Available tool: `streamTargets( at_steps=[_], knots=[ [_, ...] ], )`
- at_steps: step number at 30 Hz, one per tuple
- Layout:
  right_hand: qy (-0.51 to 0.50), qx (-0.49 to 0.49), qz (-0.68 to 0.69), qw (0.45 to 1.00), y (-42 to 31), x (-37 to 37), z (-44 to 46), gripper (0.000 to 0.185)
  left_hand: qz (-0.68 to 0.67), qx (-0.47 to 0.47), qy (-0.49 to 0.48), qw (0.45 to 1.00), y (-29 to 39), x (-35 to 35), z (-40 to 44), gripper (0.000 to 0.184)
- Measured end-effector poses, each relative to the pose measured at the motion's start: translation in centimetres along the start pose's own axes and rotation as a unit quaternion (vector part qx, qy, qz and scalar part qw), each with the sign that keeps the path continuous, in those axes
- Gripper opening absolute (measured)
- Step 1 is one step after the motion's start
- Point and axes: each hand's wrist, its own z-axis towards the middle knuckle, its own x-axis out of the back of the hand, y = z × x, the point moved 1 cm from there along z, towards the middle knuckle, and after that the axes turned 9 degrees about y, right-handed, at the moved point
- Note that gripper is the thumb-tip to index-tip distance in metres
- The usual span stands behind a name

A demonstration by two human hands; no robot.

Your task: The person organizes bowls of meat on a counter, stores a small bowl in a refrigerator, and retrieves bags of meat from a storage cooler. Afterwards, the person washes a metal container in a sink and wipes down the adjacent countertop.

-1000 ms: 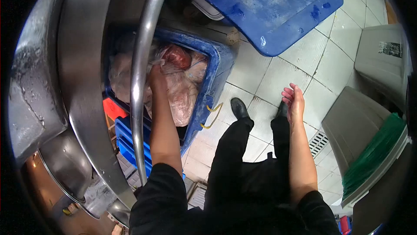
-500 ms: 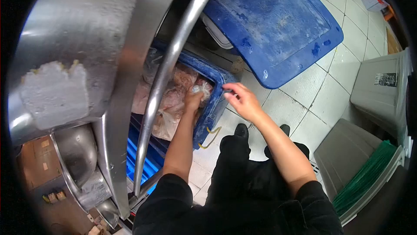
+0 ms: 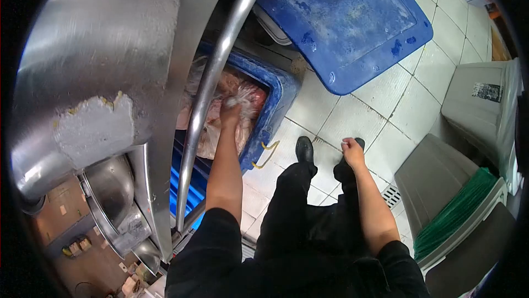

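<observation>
My left hand [image 3: 230, 115] reaches down into a blue bin [image 3: 284, 86]. Its fingers are closed on the gathered top of a clear plastic bag [image 3: 242, 99] with reddish meat inside. More bagged pale and pink meat [image 3: 212, 138] fills the bin around it, partly hidden by the metal rail and my forearm. Out over the floor, near my right boot, is my right hand [image 3: 354, 153]. Its fingers are curled together in a pinch, and a small whitish spot at their tips is too small to name.
A worn blue lid [image 3: 352, 28] lies beyond the bin. The steel rail [image 3: 212, 77] and steel counter [image 3: 104, 39] stand at the left. Grey bins [image 3: 476, 91] are on the right, one holding green mesh-like material [image 3: 457, 215]. A floor drain [image 3: 390, 195] lies beside my leg.
My right hand has moved from beside the bin's rim down toward my right boot, and its fingers have closed. My left hand stays in the bin; the bag now appears bunched up at its fingers.
</observation>
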Motion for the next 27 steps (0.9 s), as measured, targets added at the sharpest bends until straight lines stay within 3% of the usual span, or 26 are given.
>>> streamTargets(
  at_steps=[1,3,4,9,12,15,16,19,20,22,23,24,27],
  knots=[
    [0.009,-0.006,-0.028,1.000,1.6,-0.2,-0.2,0.032,0.146,-0.051,0.012,0.988,3.0,-0.2,-1.0,0.052],
    [-0.004,-0.007,-0.046,0.999,4.7,-1.2,-0.2,0.030,0.102,-0.049,0.014,0.994,-0.7,-2.7,1.2,0.053],
    [-0.015,-0.007,-0.064,0.998,5.3,-1.5,-0.2,0.028,0.055,-0.049,0.017,0.997,0.6,-2.8,0.8,0.055],
    [-0.021,-0.039,-0.014,0.999,5.1,-1.5,-0.1,0.029,0.113,-0.049,0.001,0.992,-0.8,-3.6,0.7,0.059],
    [-0.037,-0.066,0.007,0.997,4.0,-1.4,0.2,0.031,0.155,-0.126,0.019,0.980,-0.9,-4.4,0.5,0.063],
    [-0.040,-0.053,0.002,0.998,3.2,-2.0,0.8,0.032,0.271,-0.050,-0.065,0.959,0.0,-5.2,0.6,0.065],
    [-0.040,-0.046,-0.009,0.998,3.0,-2.1,0.7,0.032,0.270,-0.049,-0.065,0.959,1.7,-4.9,-0.1,0.065],
    [-0.058,-0.058,-0.012,0.997,1.9,-1.9,0.1,0.032,0.105,0.012,-0.105,0.989,3.3,-3.9,-1.2,0.072],
    [-0.065,-0.044,-0.019,0.997,1.1,-1.3,-0.3,0.032,0.132,-0.025,-0.083,0.988,1.7,-3.6,-2.0,0.072],
    [-0.003,0.048,-0.032,0.998,0.3,0.3,-1.8,0.032,0.189,-0.095,-0.033,0.977,6.4,-0.2,-6.7,0.072],
    [-0.033,0.007,-0.005,0.999,-1.0,1.5,-2.7,0.032,0.139,-0.154,-0.006,0.978,4.7,0.5,-7.9,0.062],
    [-0.063,-0.032,0.021,0.997,-2.3,2.9,-3.5,0.031,0.129,-0.153,0.003,0.980,5.9,2.9,-10.3,0.060],
    [-0.105,-0.026,-0.002,0.994,-3.6,6.0,-4.0,0.025,0.090,-0.100,0.008,0.991,8.8,10.4,-18.1,0.053]
  ],
)
